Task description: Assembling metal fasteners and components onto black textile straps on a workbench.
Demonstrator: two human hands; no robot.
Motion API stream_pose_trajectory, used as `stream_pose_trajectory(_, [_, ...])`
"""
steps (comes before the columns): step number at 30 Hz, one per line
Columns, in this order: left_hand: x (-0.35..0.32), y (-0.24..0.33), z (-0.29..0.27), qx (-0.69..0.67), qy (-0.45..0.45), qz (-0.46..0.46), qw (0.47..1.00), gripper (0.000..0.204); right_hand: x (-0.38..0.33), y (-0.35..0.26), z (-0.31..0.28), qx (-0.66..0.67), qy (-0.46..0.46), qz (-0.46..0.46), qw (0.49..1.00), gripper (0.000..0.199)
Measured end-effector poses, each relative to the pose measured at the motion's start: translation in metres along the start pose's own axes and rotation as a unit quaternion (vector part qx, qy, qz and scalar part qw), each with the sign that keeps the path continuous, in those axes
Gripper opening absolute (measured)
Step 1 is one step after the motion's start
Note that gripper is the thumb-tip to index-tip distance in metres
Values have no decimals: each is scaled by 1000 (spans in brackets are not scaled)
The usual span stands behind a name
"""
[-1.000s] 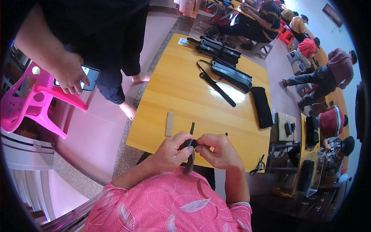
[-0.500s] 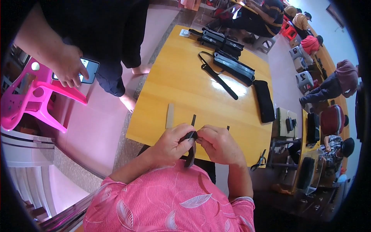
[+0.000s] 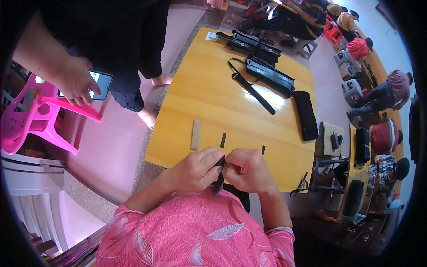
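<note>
Near the table's front edge, both my hands are closed on one black strap (image 3: pixel 217 185). My left hand (image 3: pixel 195 170) pinches it between thumb and fingers. Close against it, my right hand (image 3: pixel 249 171) grips the upper part, with fingers curled so the strap's end is mostly hidden. The lower part hangs toward my pink shirt. Just beyond my hands lie a short dark strip (image 3: pixel 223 140) and, to its left, a beige strip (image 3: pixel 195 135). A second dark strip (image 3: pixel 263 149) shows beyond my right hand. Dark-handled scissors (image 3: pixel 300 185) rest at the right front corner.
Black padded pouches (image 3: pixel 269 76), a long black strap (image 3: pixel 254 94) and a black fabric piece (image 3: pixel 305 115) lie farther back on the yellow table (image 3: pixel 187 98). At left, a person holds a phone (image 3: pixel 101 84) beside a pink stool (image 3: pixel 49 109). Several people work behind.
Both hands have shifted slightly downward with the strap and turned a little. The short dark strip beyond them shows more fully. The phone hand has moved slightly left.
</note>
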State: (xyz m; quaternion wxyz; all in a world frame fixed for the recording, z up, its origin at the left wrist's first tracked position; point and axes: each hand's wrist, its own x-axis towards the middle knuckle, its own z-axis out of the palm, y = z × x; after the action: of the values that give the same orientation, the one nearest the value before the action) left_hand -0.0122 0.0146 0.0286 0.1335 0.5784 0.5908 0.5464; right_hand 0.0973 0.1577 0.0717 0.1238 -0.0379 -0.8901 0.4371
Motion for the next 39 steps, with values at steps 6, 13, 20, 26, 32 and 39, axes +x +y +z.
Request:
stream_pose_trajectory(6, [6, 4, -11, -14, -42, 27, 999, 18, 1, 13, 4, 27, 14, -120, 992, 11])
stream_pose_trajectory(13, [6, 4, -6, 57, -58, 38, 996, 14, 3, 11, 4, -9, 29, -175, 984, 15])
stream_pose_trajectory(20, [6, 3, -10, 8, -69, 42, 997, 31, -4, 16, 5, 66, 41, -131, 988, 14])
stream_pose_trajectory(26, [9, 9, -18, 20, -104, -10, 994, 19, 1, 10, 6, 20, 34, -164, 986, 15])
stream_pose_trajectory(32, [4, 5, -2, -1, 42, -65, 997, 19, -1, 17, 9, 11, 76, -103, 992, 7])
stream_pose_trajectory(39, [3, 10, -3, 55, 66, -48, 995, 21, 11, 9, 0, -20, -78, 115, 990, 32])
